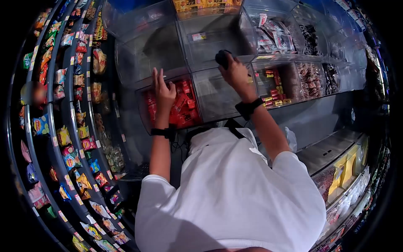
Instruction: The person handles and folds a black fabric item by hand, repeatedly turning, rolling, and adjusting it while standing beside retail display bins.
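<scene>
My left hand [164, 93] is held over a clear compartment of red packets [183, 101], its fingers stretched out and apart, with nothing visible in them. My right hand [237, 76] is closed on a dark, round-headed object [223, 59]; its exact kind is hard to make out. That object is above a clear plastic bin [212, 44] with a small label [199, 37] on its back wall. Whether the object touches the bin, I cannot tell. Below the right hand lies another clear compartment [214, 94]. Both wrists wear black bands.
Right of my hand, bins hold red and gold wrapped pieces [275, 90], brown packets [310, 80] and silvery packets [275, 35]. Yellow packs [201, 5] sit at the top. Shelves of snack bags [71, 155] curve along the left; a glass-fronted case [340, 164] stands at lower right.
</scene>
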{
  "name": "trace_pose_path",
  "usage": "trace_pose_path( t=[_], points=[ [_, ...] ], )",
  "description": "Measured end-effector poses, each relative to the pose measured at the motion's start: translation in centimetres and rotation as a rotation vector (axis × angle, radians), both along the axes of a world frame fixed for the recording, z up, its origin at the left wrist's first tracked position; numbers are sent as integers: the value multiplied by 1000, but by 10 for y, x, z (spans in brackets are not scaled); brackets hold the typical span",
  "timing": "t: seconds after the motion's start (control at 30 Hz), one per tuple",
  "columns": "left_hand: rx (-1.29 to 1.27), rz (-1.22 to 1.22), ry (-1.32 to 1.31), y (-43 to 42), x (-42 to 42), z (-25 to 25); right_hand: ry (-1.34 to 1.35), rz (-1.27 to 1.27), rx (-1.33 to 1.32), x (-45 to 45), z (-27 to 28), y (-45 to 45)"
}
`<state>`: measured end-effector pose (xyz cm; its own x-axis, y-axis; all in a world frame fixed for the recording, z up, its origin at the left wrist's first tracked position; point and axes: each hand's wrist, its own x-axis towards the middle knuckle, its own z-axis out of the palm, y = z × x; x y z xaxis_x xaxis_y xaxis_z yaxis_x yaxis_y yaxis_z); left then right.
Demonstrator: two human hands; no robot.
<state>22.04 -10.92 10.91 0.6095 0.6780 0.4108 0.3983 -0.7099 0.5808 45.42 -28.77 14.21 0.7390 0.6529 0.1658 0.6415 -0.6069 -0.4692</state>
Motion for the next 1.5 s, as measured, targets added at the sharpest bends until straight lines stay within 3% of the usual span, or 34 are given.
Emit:
trace_pose_path(
  t=[0.13, 0.3, 0.6, 0.77, 0.9, 0.97, 1.17, 1.27, 1.33, 1.5],
  points=[
    [0, -134, 109, -18, 51, -6, 135, 225, -11, -37, 9, 42],
    [-56, -39, 36, -27, 79, -17, 96, 299, -52, -23, 6, 29],
    [105, -57, 147, -33, 75, -16, -142, -43, -62, 87, -17, -77],
    [141, -176, 246, -25, 66, -15, -72, -185, -40, 58, -17, -55],
    [142, -193, 271, -19, 64, -18, 161, -3, -28, -9, -9, -4],
    [149, -214, 282, -17, 65, -14, 152, 182, 8, -52, -16, 30],
    [205, -230, 376, -21, 59, -8, 42, 174, -54, -18, -8, 3],
    [258, -187, 511, -27, 62, -1, -2, -3, -33, 21, -18, -34],
    [277, -172, 493, -27, 62, -6, -45, -182, -101, 37, -13, -55],
    [240, -147, 408, -33, 60, 0, -37, -195, -82, 54, -22, -70]
  ],
)
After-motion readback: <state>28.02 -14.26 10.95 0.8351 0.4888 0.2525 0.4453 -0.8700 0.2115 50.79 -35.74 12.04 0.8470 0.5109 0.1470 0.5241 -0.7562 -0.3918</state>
